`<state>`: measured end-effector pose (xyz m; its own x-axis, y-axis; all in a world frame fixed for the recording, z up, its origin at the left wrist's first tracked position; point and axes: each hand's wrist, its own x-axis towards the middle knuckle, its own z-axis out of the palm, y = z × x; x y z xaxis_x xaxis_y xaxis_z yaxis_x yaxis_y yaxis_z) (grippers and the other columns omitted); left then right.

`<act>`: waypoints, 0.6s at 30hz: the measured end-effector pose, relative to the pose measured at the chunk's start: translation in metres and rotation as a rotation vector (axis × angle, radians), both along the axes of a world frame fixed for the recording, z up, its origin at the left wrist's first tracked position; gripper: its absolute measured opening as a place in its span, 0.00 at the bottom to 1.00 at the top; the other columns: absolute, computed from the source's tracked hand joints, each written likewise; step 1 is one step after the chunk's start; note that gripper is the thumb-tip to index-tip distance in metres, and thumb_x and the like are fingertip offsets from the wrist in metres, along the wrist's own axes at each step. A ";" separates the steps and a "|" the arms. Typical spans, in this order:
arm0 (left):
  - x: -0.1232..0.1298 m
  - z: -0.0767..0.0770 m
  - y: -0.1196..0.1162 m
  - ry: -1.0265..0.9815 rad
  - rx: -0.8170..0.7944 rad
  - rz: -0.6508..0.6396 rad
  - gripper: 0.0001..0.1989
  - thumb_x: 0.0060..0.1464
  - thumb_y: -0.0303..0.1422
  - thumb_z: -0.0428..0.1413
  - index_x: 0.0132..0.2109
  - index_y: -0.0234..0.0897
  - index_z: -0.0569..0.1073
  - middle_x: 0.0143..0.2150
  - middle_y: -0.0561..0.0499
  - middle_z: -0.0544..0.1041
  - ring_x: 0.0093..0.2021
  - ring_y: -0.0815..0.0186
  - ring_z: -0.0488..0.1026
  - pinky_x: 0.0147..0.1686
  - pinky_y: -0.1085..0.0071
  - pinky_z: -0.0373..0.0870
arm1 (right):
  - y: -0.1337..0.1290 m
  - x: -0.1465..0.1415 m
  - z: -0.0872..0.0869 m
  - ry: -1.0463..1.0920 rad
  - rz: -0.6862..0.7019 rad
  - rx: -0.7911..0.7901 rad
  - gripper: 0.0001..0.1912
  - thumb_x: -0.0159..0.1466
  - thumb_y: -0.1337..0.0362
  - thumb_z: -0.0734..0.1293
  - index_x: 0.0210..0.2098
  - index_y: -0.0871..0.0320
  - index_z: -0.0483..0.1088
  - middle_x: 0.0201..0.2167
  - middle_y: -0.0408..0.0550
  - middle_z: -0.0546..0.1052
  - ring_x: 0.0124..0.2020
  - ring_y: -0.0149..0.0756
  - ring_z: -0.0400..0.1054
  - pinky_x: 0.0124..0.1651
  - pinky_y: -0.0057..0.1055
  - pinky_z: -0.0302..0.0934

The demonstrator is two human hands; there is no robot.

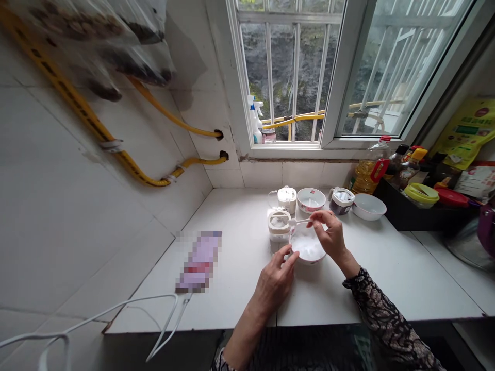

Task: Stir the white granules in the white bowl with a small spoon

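A white bowl (309, 252) filled with white powder or grains stands on the counter. My left hand (277, 275) grips its near left rim between fingers and thumb. Pinched in my right hand (328, 234) is the handle of a small white spoon (299, 221), held level above the bowl's far edge. The spoon's head end lies over a clear seasoning jar (279, 226) with white contents, beside the bowl. Behind that jar stands another seasoning jar (286, 198). A flower-patterned bowl (311, 207) is just beyond my right hand.
To the right are a jar with dark contents (341, 202), a white bowl (369, 212), an oil bottle (371, 165) and a black box (390, 208) of condiments. A blurred phone-like object (201, 262) with a white cable (162, 335) lies left. A barred window (294, 77) rises behind.
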<state>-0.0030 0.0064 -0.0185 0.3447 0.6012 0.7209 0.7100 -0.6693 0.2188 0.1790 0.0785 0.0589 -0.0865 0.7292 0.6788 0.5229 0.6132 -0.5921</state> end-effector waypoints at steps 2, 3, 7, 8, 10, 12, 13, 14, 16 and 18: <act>0.000 0.000 0.000 -0.003 -0.009 -0.002 0.21 0.59 0.20 0.46 0.58 0.35 0.67 0.54 0.39 0.70 0.53 0.60 0.74 0.45 0.68 0.79 | 0.002 0.007 -0.002 0.011 -0.038 -0.057 0.07 0.58 0.69 0.60 0.28 0.53 0.69 0.21 0.45 0.76 0.35 0.44 0.68 0.41 0.38 0.62; 0.000 0.000 0.000 -0.003 -0.012 -0.002 0.21 0.59 0.20 0.46 0.58 0.35 0.67 0.55 0.40 0.70 0.53 0.60 0.73 0.45 0.68 0.79 | 0.003 0.009 -0.004 -0.004 -0.057 -0.069 0.07 0.57 0.69 0.60 0.27 0.53 0.68 0.20 0.45 0.75 0.33 0.44 0.68 0.41 0.38 0.62; 0.000 0.000 0.000 -0.004 -0.019 -0.010 0.21 0.59 0.19 0.47 0.57 0.35 0.67 0.55 0.40 0.70 0.52 0.61 0.74 0.45 0.70 0.78 | 0.010 0.009 -0.015 -0.111 -0.132 -0.074 0.07 0.55 0.68 0.61 0.25 0.53 0.69 0.21 0.47 0.75 0.32 0.44 0.66 0.40 0.38 0.61; 0.000 0.000 0.000 -0.005 -0.017 -0.013 0.20 0.59 0.19 0.47 0.57 0.34 0.67 0.55 0.39 0.70 0.51 0.61 0.74 0.45 0.70 0.78 | 0.011 0.007 -0.017 -0.132 -0.136 -0.078 0.07 0.56 0.68 0.60 0.25 0.54 0.69 0.21 0.47 0.75 0.33 0.44 0.67 0.41 0.38 0.61; 0.000 0.000 0.000 -0.009 -0.007 -0.018 0.20 0.59 0.19 0.47 0.57 0.34 0.67 0.55 0.39 0.70 0.51 0.61 0.74 0.44 0.70 0.79 | 0.012 0.004 -0.020 -0.165 -0.106 -0.101 0.07 0.56 0.68 0.60 0.26 0.54 0.69 0.22 0.46 0.76 0.32 0.43 0.67 0.43 0.38 0.60; 0.000 0.000 0.001 -0.013 0.004 -0.019 0.20 0.59 0.19 0.46 0.57 0.34 0.67 0.55 0.38 0.70 0.50 0.62 0.75 0.44 0.70 0.79 | 0.011 0.001 -0.021 -0.175 -0.051 -0.137 0.08 0.57 0.69 0.59 0.27 0.54 0.68 0.21 0.45 0.76 0.32 0.42 0.67 0.45 0.37 0.60; 0.001 0.000 0.001 -0.015 0.008 -0.020 0.20 0.59 0.19 0.46 0.57 0.34 0.67 0.55 0.39 0.70 0.50 0.62 0.75 0.43 0.70 0.79 | 0.010 0.001 -0.021 -0.169 -0.027 -0.158 0.08 0.57 0.70 0.59 0.27 0.54 0.68 0.21 0.44 0.76 0.32 0.41 0.68 0.45 0.37 0.60; 0.001 0.000 0.001 -0.018 0.011 -0.020 0.20 0.59 0.19 0.46 0.57 0.34 0.66 0.54 0.39 0.70 0.50 0.62 0.75 0.43 0.70 0.79 | 0.010 0.000 -0.020 -0.155 -0.013 -0.177 0.08 0.56 0.70 0.59 0.27 0.54 0.68 0.20 0.44 0.77 0.33 0.41 0.68 0.46 0.37 0.60; 0.001 0.000 0.001 -0.022 0.009 -0.022 0.20 0.59 0.19 0.46 0.57 0.35 0.66 0.54 0.39 0.70 0.49 0.63 0.75 0.44 0.71 0.79 | 0.009 0.000 -0.018 -0.112 -0.003 -0.217 0.08 0.56 0.70 0.59 0.26 0.54 0.68 0.19 0.43 0.77 0.34 0.42 0.68 0.46 0.37 0.60; 0.001 0.000 0.001 -0.025 0.003 -0.024 0.20 0.60 0.19 0.46 0.58 0.35 0.66 0.55 0.40 0.70 0.49 0.63 0.75 0.44 0.71 0.79 | 0.008 0.001 -0.017 -0.057 0.009 -0.263 0.07 0.55 0.69 0.59 0.26 0.54 0.68 0.18 0.43 0.77 0.32 0.41 0.69 0.45 0.36 0.60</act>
